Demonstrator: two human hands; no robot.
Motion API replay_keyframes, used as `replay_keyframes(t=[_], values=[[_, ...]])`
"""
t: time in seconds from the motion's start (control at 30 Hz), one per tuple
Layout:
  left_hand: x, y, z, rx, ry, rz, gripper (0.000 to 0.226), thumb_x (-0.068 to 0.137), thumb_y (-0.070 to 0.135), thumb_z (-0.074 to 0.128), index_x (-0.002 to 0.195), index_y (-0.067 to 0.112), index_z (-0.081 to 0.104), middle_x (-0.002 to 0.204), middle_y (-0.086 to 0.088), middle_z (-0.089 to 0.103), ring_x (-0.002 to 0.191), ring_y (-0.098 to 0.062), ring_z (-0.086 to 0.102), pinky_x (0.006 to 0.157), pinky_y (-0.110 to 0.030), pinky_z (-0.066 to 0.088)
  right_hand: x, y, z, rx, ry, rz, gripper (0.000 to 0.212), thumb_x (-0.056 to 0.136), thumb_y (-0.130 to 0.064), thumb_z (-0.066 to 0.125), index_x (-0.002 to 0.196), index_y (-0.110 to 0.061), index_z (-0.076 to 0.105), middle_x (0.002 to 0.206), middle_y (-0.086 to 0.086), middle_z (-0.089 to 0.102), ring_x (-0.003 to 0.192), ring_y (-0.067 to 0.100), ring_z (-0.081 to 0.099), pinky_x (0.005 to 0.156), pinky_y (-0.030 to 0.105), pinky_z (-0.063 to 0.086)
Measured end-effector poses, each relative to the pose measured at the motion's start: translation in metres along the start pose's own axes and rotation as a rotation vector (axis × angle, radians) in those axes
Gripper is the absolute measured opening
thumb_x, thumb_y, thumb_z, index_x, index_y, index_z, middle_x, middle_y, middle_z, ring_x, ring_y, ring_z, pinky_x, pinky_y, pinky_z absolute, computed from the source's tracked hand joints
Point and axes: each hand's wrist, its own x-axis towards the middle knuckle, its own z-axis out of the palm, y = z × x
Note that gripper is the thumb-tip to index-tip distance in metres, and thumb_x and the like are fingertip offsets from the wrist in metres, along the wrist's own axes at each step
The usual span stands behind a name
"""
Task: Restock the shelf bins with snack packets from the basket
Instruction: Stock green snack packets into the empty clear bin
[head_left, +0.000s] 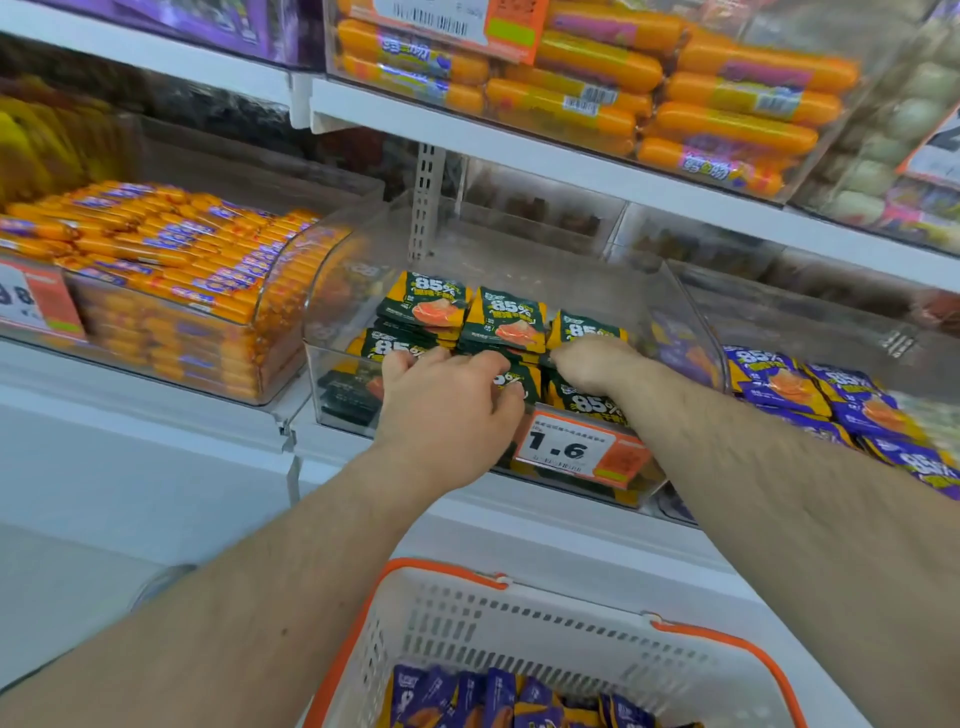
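in the clear middle bin (691, 322) on the shelf, the left hand (447, 400) and right hand (592, 364) both press curled fingers onto the green packets (506, 317); whether either grips one i cannot tell. best square the stacks flat. three rear stacks show; purple packets (498, 696) wait in one basket (519, 618).

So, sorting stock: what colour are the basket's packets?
Purple packets, seen in the head view.
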Motion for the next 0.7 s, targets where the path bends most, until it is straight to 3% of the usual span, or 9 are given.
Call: replay_keyframes(t=[0.1,0.3,0.4,0.47,0.7], values=[[-0.001,-0.001,-0.003,0.004,-0.014,0.013,0.036,0.098,0.046,0.033,0.11,0.032,0.065,0.1,0.01,0.07,0.101,-0.016,0.052,0.087,-0.037,0.015,-0.005,0.001,-0.003,0.127,-0.026,0.014,0.038,0.1,-0.028,0.039,0.127,-0.01,0.059,0.135,0.011,0.056,0.124,0.031,0.052,0.088,0.032,0.04],[-0.002,-0.002,-0.004,-0.004,-0.037,0.02,0.037,0.098,0.042,0.033,0.094,0.029,0.067,0.086,0.009,0.066,0.09,-0.016,0.048,0.085,-0.036,0.016,-0.013,0.002,-0.007,0.313,0.062,0.085,0.034,0.102,-0.012,0.034,0.119,-0.001,0.061,0.124,0.015,0.059,0.106,0.028,0.057,0.077,0.028,0.042],[-0.002,-0.003,-0.005,-0.004,-0.042,0.025,0.038,0.099,0.043,0.033,0.091,0.028,0.067,0.085,0.01,0.065,0.089,-0.016,0.048,0.085,-0.036,0.017,-0.01,0.005,-0.005,0.396,0.145,0.131,0.02,0.096,-0.012,0.044,0.098,-0.001,0.061,0.099,0.013,0.063,0.083,0.024,0.057,0.061,0.028,0.041],[-0.003,-0.003,-0.005,-0.003,-0.036,0.03,0.038,0.099,0.042,0.033,0.088,0.026,0.066,0.084,0.009,0.064,0.089,-0.016,0.048,0.086,-0.036,0.018,-0.009,0.004,-0.006,0.438,0.167,0.16,0.016,0.093,-0.01,0.047,0.096,-0.002,0.061,0.091,0.012,0.062,0.079,0.025,0.057,0.051,0.028,0.037],[-0.002,-0.002,-0.006,-0.008,-0.021,0.028,0.035,0.098,0.041,0.034,0.077,0.025,0.058,0.077,0.009,0.06,0.087,-0.017,0.046,0.085,-0.036,0.019,-0.014,-0.004,-0.011,0.215,0.263,0.09,0.016,0.087,-0.02,0.053,0.083,-0.007,0.06,0.086,0.01,0.059,0.077,0.027,0.057,0.055,0.027,0.037]])
